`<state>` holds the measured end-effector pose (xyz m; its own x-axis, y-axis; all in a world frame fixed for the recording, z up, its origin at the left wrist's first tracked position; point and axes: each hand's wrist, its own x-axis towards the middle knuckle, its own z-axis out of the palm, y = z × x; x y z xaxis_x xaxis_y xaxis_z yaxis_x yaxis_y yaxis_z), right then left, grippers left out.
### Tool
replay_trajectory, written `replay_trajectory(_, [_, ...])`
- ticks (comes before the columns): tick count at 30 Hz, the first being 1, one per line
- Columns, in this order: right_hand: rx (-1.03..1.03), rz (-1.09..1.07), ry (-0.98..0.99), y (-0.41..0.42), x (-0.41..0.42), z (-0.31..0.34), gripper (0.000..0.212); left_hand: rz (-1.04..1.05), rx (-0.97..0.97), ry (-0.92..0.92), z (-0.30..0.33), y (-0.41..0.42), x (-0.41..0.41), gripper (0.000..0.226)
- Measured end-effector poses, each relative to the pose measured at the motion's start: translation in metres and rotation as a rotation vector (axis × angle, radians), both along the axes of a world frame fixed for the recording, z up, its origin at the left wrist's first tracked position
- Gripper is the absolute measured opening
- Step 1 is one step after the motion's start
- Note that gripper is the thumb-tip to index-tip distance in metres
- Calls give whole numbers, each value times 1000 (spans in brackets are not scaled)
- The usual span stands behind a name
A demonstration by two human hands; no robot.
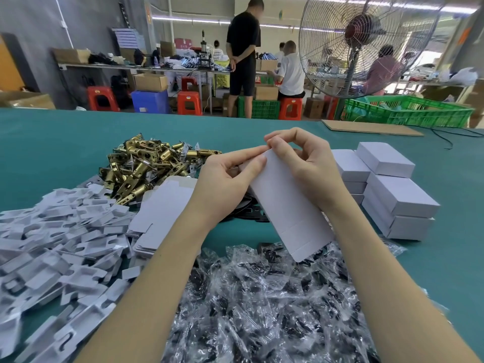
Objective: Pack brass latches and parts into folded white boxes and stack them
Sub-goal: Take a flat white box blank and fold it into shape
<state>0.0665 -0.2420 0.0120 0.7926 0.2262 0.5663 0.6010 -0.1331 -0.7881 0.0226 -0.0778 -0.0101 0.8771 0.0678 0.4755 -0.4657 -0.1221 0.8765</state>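
Where hands (262,169) meet, box (288,205) top hidden — contents unseen

1. Left hand (225,184): bare, no glove, no ring or other ornament visible on the fingers.
2. Right hand (306,163): bare, no glove; fingernails short and unpainted where they show.
3. Left forearm (157,263): uncovered along its whole visible length, from wrist to the lower frame edge; no sleeve, watch or band.
4. Right forearm (372,258): likewise uncovered from wrist to frame edge; no sleeve, watch or band.
5. Rest of the body: out of view.
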Motion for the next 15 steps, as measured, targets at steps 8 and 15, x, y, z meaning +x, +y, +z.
replay_trajectory(8, [36, 101, 63, -3, 0, -2, 6, 68, -363, 150, -7, 0, 9, 23])
replay_trajectory(15, [98, 322, 348, -19, 3, 5, 20, -49, -357, 145, -5, 6, 5, 10])
